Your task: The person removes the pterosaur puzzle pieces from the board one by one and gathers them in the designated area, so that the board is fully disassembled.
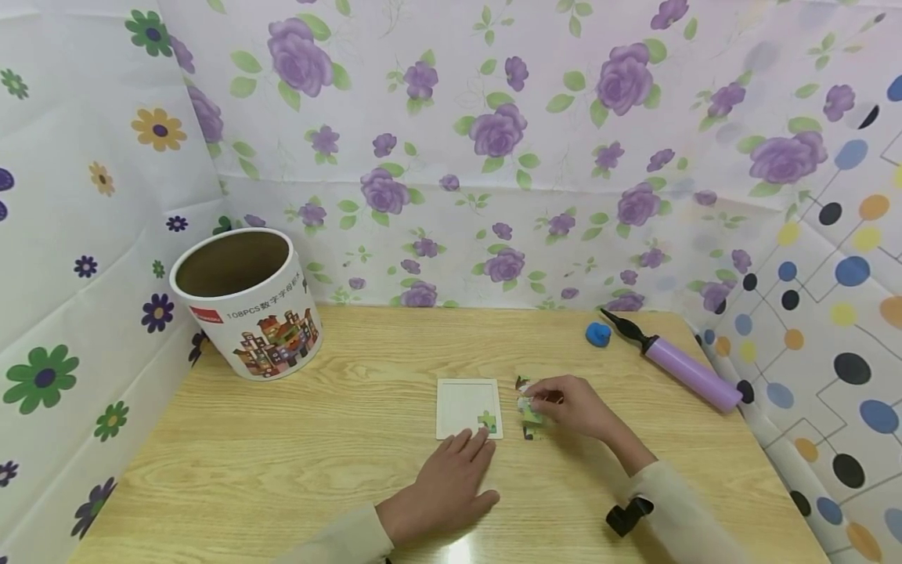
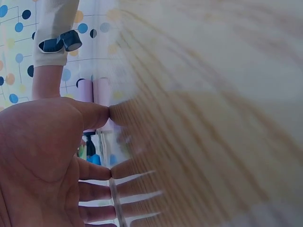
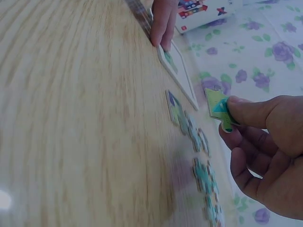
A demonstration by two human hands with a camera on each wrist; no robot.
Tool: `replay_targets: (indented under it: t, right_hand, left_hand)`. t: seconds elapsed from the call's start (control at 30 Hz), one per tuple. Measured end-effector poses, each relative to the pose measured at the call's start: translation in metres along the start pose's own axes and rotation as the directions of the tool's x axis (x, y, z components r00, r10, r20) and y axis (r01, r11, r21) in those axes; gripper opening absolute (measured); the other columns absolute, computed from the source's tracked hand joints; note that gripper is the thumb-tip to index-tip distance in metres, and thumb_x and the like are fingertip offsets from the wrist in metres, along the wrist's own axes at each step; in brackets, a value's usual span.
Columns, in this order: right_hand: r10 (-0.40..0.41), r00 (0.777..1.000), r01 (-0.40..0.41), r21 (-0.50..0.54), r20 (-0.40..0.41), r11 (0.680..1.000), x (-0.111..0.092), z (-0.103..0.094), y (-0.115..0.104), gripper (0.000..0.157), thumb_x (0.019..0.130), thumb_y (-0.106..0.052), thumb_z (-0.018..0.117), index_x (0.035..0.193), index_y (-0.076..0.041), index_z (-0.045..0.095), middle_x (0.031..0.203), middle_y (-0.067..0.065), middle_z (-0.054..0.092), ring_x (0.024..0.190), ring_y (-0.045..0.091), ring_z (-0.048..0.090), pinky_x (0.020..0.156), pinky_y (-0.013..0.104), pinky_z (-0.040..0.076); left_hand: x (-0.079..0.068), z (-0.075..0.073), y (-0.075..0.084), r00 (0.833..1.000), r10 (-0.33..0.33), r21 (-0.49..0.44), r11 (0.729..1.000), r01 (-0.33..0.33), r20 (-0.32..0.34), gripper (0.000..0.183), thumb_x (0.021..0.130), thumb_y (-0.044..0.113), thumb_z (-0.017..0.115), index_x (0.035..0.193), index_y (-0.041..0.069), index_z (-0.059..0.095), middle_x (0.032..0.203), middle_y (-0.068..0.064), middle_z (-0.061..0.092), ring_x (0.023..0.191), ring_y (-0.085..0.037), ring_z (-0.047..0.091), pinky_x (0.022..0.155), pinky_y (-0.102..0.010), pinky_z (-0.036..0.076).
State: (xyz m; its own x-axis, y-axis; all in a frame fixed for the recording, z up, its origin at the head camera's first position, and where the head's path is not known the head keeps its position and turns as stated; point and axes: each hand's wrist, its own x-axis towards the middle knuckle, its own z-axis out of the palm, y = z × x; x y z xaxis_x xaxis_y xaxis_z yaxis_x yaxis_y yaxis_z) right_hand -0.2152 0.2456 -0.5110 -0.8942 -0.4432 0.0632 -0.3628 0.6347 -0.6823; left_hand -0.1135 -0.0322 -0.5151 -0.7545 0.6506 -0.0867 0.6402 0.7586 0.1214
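Observation:
A square white puzzle tray (image 1: 458, 407) lies on the table with one green puzzle piece (image 1: 488, 423) in its lower right corner. My left hand (image 1: 452, 487) rests at the tray's near edge, its fingers extended and their tips touching the rim by that piece. To the right of the tray, my right hand (image 1: 574, 407) pinches a green and teal puzzle piece (image 3: 215, 104) between thumb and finger, raised above the table in the right wrist view. Beneath and beside it lie several loose puzzle pieces (image 3: 203, 175), partly covered by the hand in the head view.
A large white bucket (image 1: 282, 333) with printed blocks stands at the back left. At the back right are a small blue object (image 1: 598, 334) and a purple hand pump (image 1: 694, 374) with a black nozzle. Patterned cloth walls (image 1: 451, 258) border the wooden table (image 1: 296, 462).

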Motion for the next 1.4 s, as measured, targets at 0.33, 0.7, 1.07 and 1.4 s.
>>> replay_targets:
  t: [0.33,0.7,1.07,1.4]
  right_hand:
    - [0.033,0.999,-0.033,-0.023,-0.010,0.999,-0.020,-0.012,0.019,0.010,0.096,-0.019,0.073,0.103,-0.019,0.080,0.095,-0.010,0.073,0.085,0.006,0.066,0.077,0.028,0.055]
    - [0.061,0.998,-0.061,-0.011,-0.017,0.998,-0.035,-0.007,0.034,0.008,0.093,-0.020,0.076,0.099,-0.022,0.080,0.095,-0.008,0.072,0.080,0.005,0.063,0.070,0.025,0.054]
    - [0.044,0.999,-0.044,-0.010,-0.019,0.999,-0.038,-0.002,0.034,0.010,0.093,-0.017,0.076,0.098,-0.023,0.081,0.094,-0.010,0.071,0.083,0.005,0.061,0.070,0.024,0.053]
    - [0.049,0.998,-0.050,-0.030,-0.027,0.998,-0.036,0.001,0.036,0.011,0.092,-0.015,0.077,0.096,-0.024,0.082,0.094,-0.011,0.071,0.085,0.005,0.062,0.072,0.024,0.053]
  left_hand:
    - [0.001,0.003,0.000,1.000,0.002,0.024,1.000,-0.002,-0.004,0.070,0.103,0.054,0.048,0.155,0.008,0.042,0.163,-0.011,0.037,0.148,-0.030,0.038,0.116,-0.044,0.036]
    - [0.001,0.005,-0.001,1.000,0.012,0.031,0.999,-0.011,-0.016,0.070,0.103,0.054,0.048,0.155,0.007,0.042,0.162,-0.012,0.038,0.147,-0.030,0.039,0.116,-0.044,0.036]
    - [0.001,0.006,-0.002,1.000,0.021,0.046,0.999,-0.020,-0.021,0.069,0.104,0.054,0.047,0.155,0.007,0.043,0.162,-0.012,0.038,0.147,-0.030,0.040,0.116,-0.044,0.037]
    - [0.002,0.004,-0.001,1.000,0.021,0.048,0.999,-0.020,-0.021,0.070,0.104,0.054,0.047,0.155,0.007,0.042,0.162,-0.012,0.039,0.146,-0.030,0.041,0.115,-0.044,0.037]
